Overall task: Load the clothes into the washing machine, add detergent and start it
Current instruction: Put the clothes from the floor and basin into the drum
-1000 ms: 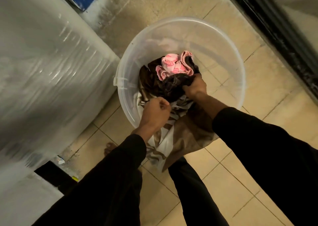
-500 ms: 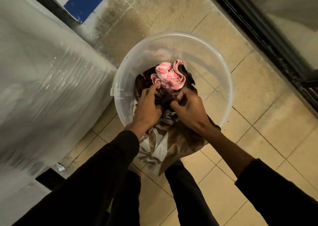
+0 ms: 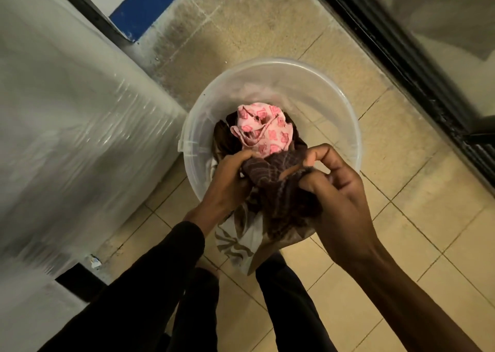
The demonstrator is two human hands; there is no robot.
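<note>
The left hand [image 3: 227, 174] and the right hand [image 3: 332, 188] are both closed on the dark ribbed garment [image 3: 281, 185], its edge pinched between curled fingers and thumbs on either side. A change is noted here: half a second ago both hands were pressed down into the pile, and now the dark garment has been drawn up and stretched between them, nearer the camera. The right sleeve has also slid back, so the forearm is bared.

Just beyond the hands, the pink patterned cloth [image 3: 263, 129] is left sitting on top of the pile, untouched. Beneath the hands, a brown-and-white striped cloth [image 3: 241, 241] is draped over the near rim and hangs toward the floor. All of it is held in the clear plastic tub [image 3: 345, 126], which stands on the tiled floor [image 3: 417, 217].

To the left of the hands, a large appliance wrapped in plastic film [image 3: 80, 137] is seen; it is judged to be the washing machine, though no opening is shown. The loading is therefore judged barely begun: one garment is being separated, nothing transferred yet.
</note>
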